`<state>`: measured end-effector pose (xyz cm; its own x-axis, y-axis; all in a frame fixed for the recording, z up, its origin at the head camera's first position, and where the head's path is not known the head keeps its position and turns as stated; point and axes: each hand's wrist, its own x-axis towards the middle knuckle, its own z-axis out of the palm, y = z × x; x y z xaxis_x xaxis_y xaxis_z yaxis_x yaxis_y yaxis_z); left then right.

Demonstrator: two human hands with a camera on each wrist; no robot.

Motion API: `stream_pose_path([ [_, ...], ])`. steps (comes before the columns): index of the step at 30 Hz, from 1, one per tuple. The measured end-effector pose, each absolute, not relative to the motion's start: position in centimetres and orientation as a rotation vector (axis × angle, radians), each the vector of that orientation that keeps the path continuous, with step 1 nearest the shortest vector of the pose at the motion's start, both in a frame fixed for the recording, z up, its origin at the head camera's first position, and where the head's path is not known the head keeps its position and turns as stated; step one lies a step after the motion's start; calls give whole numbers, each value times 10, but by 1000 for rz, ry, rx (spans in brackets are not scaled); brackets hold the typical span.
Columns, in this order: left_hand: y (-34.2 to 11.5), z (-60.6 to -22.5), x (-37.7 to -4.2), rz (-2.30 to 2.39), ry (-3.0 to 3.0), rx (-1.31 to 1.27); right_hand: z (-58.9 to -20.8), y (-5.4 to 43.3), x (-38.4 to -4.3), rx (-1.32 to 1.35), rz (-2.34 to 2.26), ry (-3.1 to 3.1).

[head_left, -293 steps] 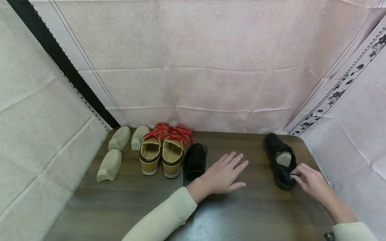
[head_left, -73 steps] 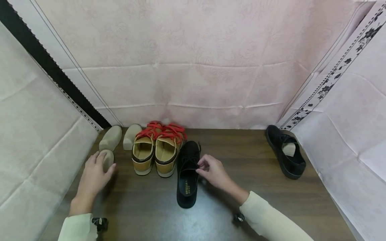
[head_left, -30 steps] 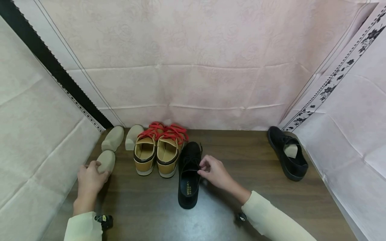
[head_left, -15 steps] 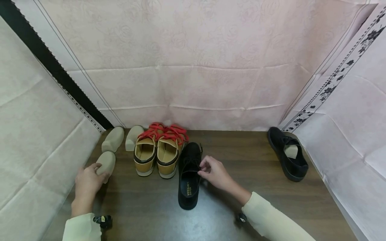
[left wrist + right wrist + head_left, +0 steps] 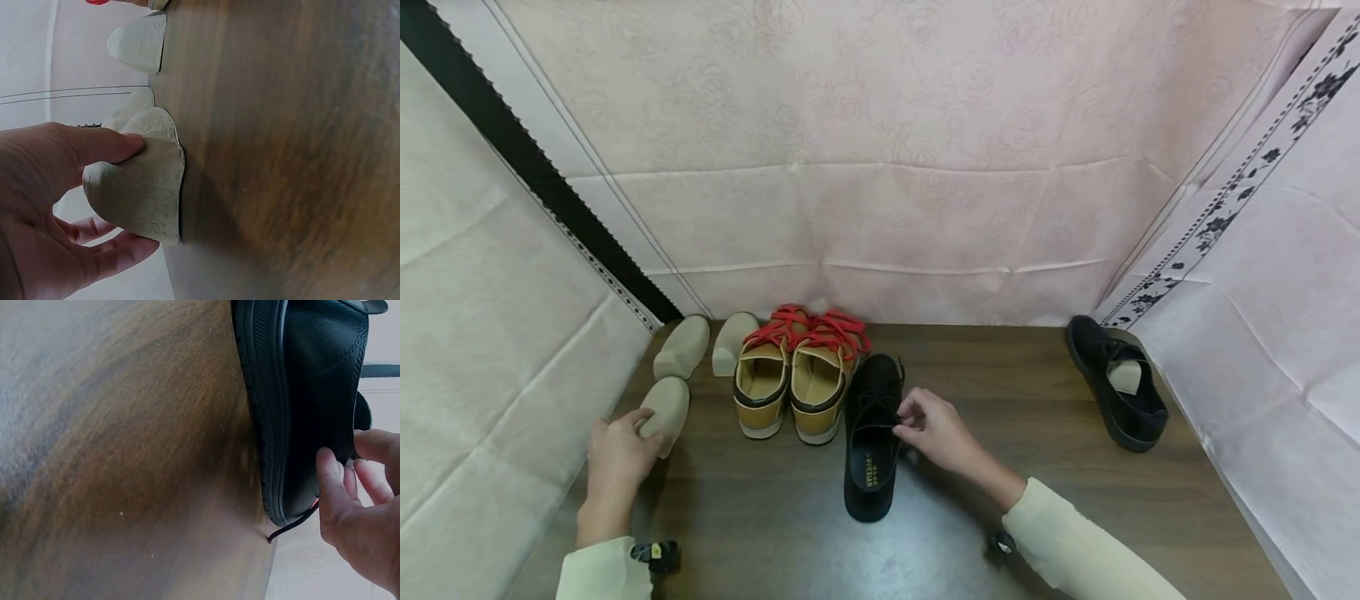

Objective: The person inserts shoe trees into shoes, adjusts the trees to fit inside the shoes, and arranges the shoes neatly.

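At the left, my left hand [image 5: 625,450] grips a beige molded shoe insert [image 5: 670,410] from the side. The left wrist view shows the thumb on top of that insert [image 5: 137,194] and the other fingers under its far side, while its edge lies close along the wooden surface. My right hand [image 5: 936,429] pinches the side edge of a black lace-up shoe [image 5: 870,492] near its opening. In the right wrist view, thumb and fingertips meet at the upper rim of the black shoe [image 5: 319,394]. The shoe's printed insole shows, with no insert visible.
Two more beige inserts, a left one [image 5: 682,346] and a right one [image 5: 730,346], stand at the back left. Tan shoes [image 5: 816,400] with red laces touch the black shoe's left. Another black shoe [image 5: 1112,392], an insert inside, lies by the right cloth wall [image 5: 1292,275].
Since the earliest frame, my right hand has left the right-hand shoe for the middle one, and that right-hand shoe sits turned. My left hand's spread fingers have closed around the insert.
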<state>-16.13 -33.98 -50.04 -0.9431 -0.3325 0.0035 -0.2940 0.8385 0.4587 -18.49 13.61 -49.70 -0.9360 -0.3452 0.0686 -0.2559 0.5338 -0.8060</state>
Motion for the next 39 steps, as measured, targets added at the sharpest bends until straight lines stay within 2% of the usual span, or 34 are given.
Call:
stream_pose_path([
  [16,-332,-485,-155,-710,-2790,397,-496,137,-185,-554,-1374,2663],
  [39,-302,-443,-153,-698,-2659,343,-497,136,-185,-529,-1365,2674],
])
